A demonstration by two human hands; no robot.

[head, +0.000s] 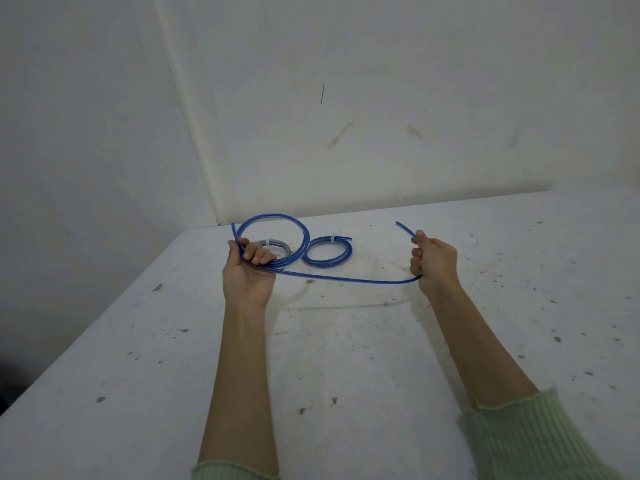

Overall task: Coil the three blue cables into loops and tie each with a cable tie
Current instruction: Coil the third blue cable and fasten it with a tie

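Left hand is gripping a partly wound blue cable with fingers curled round the bundled turns; the upright loop is standing above the fist, and one short cable end is sticking out past the thumb at upper left. From that fist the free length is running low across the table to the right hand. Right hand is closing round the cable in a fist, thumb on top; the cable is entering at the bottom of the fist and its tail is coming out at the top, curving up and left.

Behind the hands, two finished coils are lying flat on the table. The small blue coil is sitting just right of the held loop, cinched by a white cable tie at its far side. The second coil is showing partly through the held loop, looking greyish, also wearing a white tie.

Table surface is white, speckled with dark marks. Pale green ribbed sleeves are pushed up both forearms.

No brand, label or legible writing on any item.
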